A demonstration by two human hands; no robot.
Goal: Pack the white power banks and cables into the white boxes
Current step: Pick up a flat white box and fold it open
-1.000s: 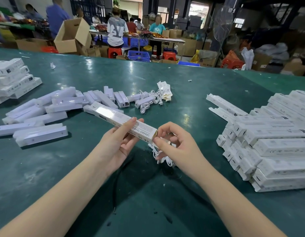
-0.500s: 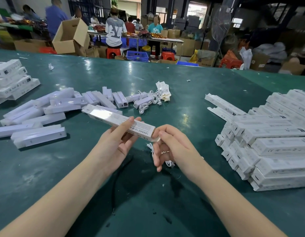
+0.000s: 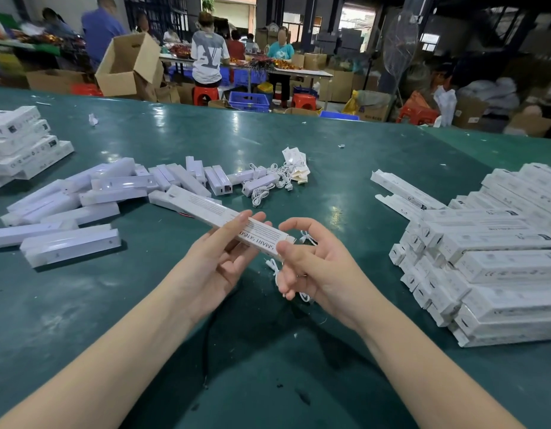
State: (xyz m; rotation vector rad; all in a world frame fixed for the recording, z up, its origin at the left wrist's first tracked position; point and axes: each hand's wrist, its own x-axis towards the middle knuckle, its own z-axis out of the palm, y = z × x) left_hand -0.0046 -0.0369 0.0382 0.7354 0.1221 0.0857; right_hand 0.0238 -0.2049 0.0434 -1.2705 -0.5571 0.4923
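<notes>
My left hand holds a long white box printed "SMART SENSOR", slanting from far left to near right above the green table. My right hand is at the box's near end, thumb against that end, with a coiled white cable held in its lower fingers. Loose white power banks lie on the left. More white cables lie beyond the box.
A large stack of white boxes fills the right side. Another pile of white boxes sits at far left. Small leaflets lie by the cables. People work at tables with cardboard cartons behind.
My right hand has turned and opened its upper fingers at the box's end, showing more of the cable. The box has stayed in my left hand.
</notes>
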